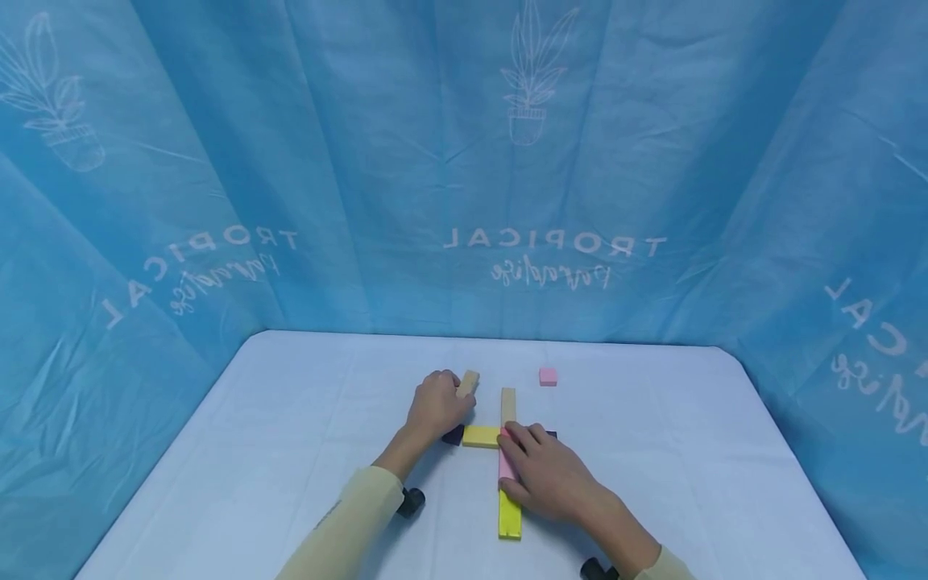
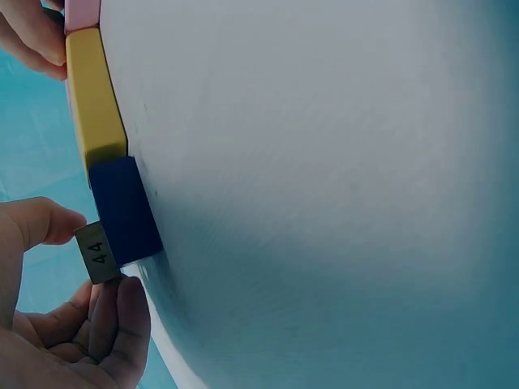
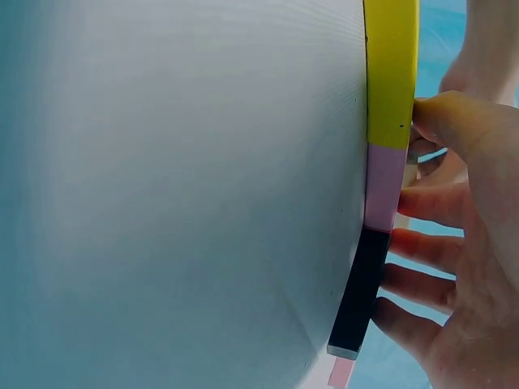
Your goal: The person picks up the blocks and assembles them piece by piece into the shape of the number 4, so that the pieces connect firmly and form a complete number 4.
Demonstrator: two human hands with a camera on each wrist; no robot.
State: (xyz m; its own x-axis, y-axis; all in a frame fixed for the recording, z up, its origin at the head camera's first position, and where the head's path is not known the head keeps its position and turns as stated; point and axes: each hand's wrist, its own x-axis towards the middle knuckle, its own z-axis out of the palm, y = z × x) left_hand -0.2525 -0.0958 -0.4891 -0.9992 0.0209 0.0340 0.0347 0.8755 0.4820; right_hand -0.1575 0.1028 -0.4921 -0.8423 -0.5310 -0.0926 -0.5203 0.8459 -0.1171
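My left hand (image 1: 437, 407) pinches a plain wooden block (image 1: 470, 380) between thumb and fingers. In the left wrist view its end, marked 44 (image 2: 96, 253), is close to a dark blue block (image 2: 126, 209). A yellow block (image 1: 480, 437) joins that blue block to a cross-shaped row laid on the table. My right hand (image 1: 547, 471) rests over the row, fingers spread and loosely bent, touching the pink block (image 3: 384, 186), the bright yellow block (image 3: 391, 73) and a black-looking block (image 3: 357, 296). Another wooden block (image 1: 508, 403) forms the far end.
A loose small pink block (image 1: 548, 377) lies beyond the row, to the right. The white-covered table (image 1: 290, 451) has a blue printed curtain (image 1: 406, 161) behind it and at both sides. Black wrist devices (image 1: 411, 503) sit under the forearms.
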